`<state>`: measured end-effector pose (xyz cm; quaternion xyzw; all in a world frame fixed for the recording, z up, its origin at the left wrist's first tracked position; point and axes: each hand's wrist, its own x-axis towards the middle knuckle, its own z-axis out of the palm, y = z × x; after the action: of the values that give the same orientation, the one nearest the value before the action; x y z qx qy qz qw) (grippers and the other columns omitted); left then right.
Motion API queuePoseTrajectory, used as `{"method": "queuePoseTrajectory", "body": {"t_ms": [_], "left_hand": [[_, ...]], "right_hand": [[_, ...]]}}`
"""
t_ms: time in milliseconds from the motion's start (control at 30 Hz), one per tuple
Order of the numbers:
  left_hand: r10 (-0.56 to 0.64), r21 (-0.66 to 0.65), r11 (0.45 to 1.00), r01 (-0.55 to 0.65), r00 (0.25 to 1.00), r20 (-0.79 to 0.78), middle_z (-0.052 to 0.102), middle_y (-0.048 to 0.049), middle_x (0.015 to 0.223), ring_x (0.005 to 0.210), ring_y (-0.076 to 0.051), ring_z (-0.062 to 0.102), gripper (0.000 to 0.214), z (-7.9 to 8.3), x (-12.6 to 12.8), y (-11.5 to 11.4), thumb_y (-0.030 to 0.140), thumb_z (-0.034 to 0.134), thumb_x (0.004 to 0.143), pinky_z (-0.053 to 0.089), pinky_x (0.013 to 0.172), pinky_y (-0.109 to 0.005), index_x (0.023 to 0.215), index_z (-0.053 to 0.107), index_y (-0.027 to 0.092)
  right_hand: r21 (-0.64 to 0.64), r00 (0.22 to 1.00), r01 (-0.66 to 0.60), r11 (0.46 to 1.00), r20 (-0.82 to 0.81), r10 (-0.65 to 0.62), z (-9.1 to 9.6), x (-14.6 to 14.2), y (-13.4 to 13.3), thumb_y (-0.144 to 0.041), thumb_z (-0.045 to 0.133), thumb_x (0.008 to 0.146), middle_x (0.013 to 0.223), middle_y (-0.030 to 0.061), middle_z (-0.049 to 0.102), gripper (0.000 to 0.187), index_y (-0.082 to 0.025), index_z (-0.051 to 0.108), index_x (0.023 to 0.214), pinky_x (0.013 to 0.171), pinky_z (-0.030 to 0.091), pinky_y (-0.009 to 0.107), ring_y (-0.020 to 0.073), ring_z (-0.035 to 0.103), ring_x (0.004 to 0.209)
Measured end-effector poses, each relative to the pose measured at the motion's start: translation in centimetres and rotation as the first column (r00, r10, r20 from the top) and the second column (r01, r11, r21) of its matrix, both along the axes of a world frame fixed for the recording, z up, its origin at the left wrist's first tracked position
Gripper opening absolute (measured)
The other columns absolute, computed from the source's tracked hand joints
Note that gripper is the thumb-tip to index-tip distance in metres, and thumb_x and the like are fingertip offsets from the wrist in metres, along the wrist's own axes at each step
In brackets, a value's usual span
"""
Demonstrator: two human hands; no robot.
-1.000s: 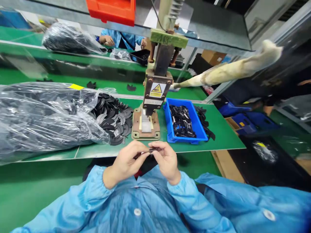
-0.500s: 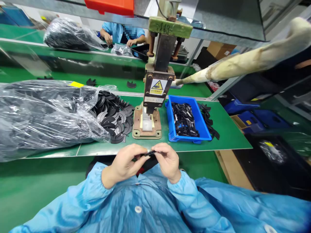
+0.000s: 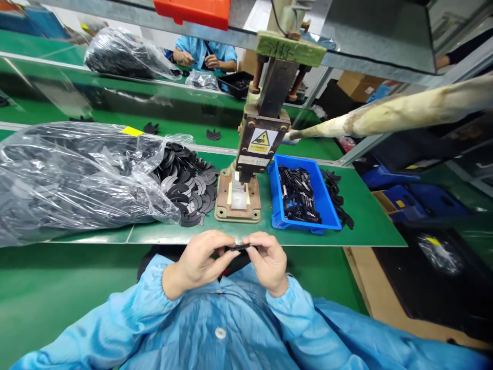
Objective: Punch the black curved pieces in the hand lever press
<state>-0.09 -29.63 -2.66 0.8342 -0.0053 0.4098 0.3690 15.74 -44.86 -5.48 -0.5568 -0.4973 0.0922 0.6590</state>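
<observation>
Between my two hands is a small dark plastic part, held just in front of the table's near edge. My left hand pinches its left end and my right hand its right end; the fingers cover most of its shape. Beyond my hands stands a press with a warning label, and a metal fixture sits on its base. Left of the press lies a pile of black crescent-shaped plastic parts, spilling from a clear plastic bag.
A blue bin of small black parts stands right of the press, with more crescents beside it. A wrapped pipe slants in from the right. Across the bench a co-worker in a blue sleeve handles something dark.
The camera view has shifted slightly, so the bench and press appear further right. My hands stay together on the dark part, which now lies more level. The co-worker's hands have moved.
</observation>
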Motion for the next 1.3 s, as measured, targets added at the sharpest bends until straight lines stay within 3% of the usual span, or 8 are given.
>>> {"method": "queuePoseTrajectory", "body": {"t_ms": [433,933,1033,1100,1133,1200,1267,1300], "left_hand": [[0.038,-0.035,0.999,-0.038,0.999,-0.017,0.078,-0.0031,0.092,0.073,-0.015,0.071,0.03,-1.6,-1.8,0.2,0.016,0.078,0.094,0.056,0.07,-0.028,0.121,0.067,0.023],[0.067,-0.069,0.995,-0.071,0.996,-0.059,0.074,-0.0014,0.082,0.064,-0.013,0.065,0.02,-1.7,-3.0,0.3,0.02,0.079,0.094,0.052,0.063,-0.026,0.111,0.068,0.021],[0.004,-0.177,0.984,-0.018,0.997,-0.077,0.075,-0.0027,0.086,0.067,-0.014,0.066,0.022,-1.9,-3.0,0.3,0.021,0.08,0.094,0.054,0.066,-0.027,0.114,0.07,0.021],[-0.113,-0.393,0.918,0.044,0.981,-0.155,0.076,-0.004,0.088,0.071,-0.014,0.068,0.015,-1.9,-2.9,0.3,0.028,0.074,0.1,0.056,0.068,-0.027,0.112,0.072,0.021],[-0.202,-0.537,0.841,0.067,0.96,-0.196,0.075,-0.0041,0.086,0.072,-0.014,0.069,0.015,-1.9,-2.8,0.3,0.033,0.07,0.103,0.057,0.068,-0.027,0.109,0.072,0.02],[-0.406,-0.79,0.607,0.083,0.887,-0.22,0.073,-0.0034,0.082,0.069,-0.013,0.068,0.024,-1.6,-2.5,0.4,0.042,0.068,0.105,0.057,0.065,-0.026,0.1,0.069,0.019],[-0.58,-0.924,0.37,0.095,0.801,-0.15,0.072,-0.0026,0.08,0.064,-0.011,0.066,0.034,-1.3,-2.1,0.4,0.048,0.077,0.098,0.056,0.062,-0.024,0.093,0.063,0.018],[-0.633,-0.953,0.285,0.106,0.767,-0.104,0.072,-0.0023,0.08,0.063,-0.011,0.065,0.037,-1.2,-1.8,0.5,0.049,0.083,0.094,0.056,0.061,-0.023,0.092,0.061,0.018]], "right_hand": [[-0.021,0.982,-0.032,0.999,0.186,0.036,0.0,-0.6,-0.1,0.0,0.071,0.09,0.113,0.0054,0.081,0.054,-0.031,0.066,0.134,0.088,0.066,0.04,0.0205,0.076,0.103],[-0.108,0.98,-0.027,0.994,0.195,0.047,-0.4,-1.4,0.3,-0.007,0.071,0.093,0.106,0.0046,0.081,0.043,-0.03,0.066,0.129,0.083,0.066,0.036,0.0191,0.078,0.096],[-0.107,0.977,-0.034,0.994,0.207,0.056,-0.4,-1.2,0.4,-0.007,0.07,0.094,0.107,0.0054,0.081,0.043,-0.03,0.066,0.13,0.082,0.066,0.038,0.0197,0.077,0.096],[-0.103,0.969,-0.057,0.993,0.233,0.08,-0.1,-0.9,0.6,-0.007,0.07,0.094,0.107,0.0053,0.082,0.044,-0.031,0.066,0.131,0.081,0.065,0.038,0.0197,0.077,0.095],[-0.102,0.963,-0.075,0.992,0.25,0.098,0.1,-0.8,0.7,-0.007,0.07,0.094,0.106,0.0048,0.082,0.044,-0.031,0.067,0.13,0.081,0.065,0.038,0.0194,0.077,0.093],[-0.102,0.942,-0.12,0.987,0.303,0.146,0.8,-0.4,1.1,-0.006,0.07,0.093,0.102,0.0033,0.082,0.044,-0.031,0.068,0.129,0.079,0.064,0.037,0.0184,0.077,0.089],[-0.112,0.906,-0.166,0.98,0.375,0.197,1.6,-0.1,1.4,-0.006,0.068,0.094,0.098,0.0022,0.082,0.043,-0.031,0.068,0.129,0.077,0.063,0.036,0.0176,0.077,0.086],[-0.122,0.887,-0.183,0.975,0.408,0.218,2.1,0.1,1.5,-0.007,0.067,0.095,0.098,0.0024,0.082,0.042,-0.03,0.067,0.131,0.077,0.063,0.036,0.0176,0.077,0.086]]}}
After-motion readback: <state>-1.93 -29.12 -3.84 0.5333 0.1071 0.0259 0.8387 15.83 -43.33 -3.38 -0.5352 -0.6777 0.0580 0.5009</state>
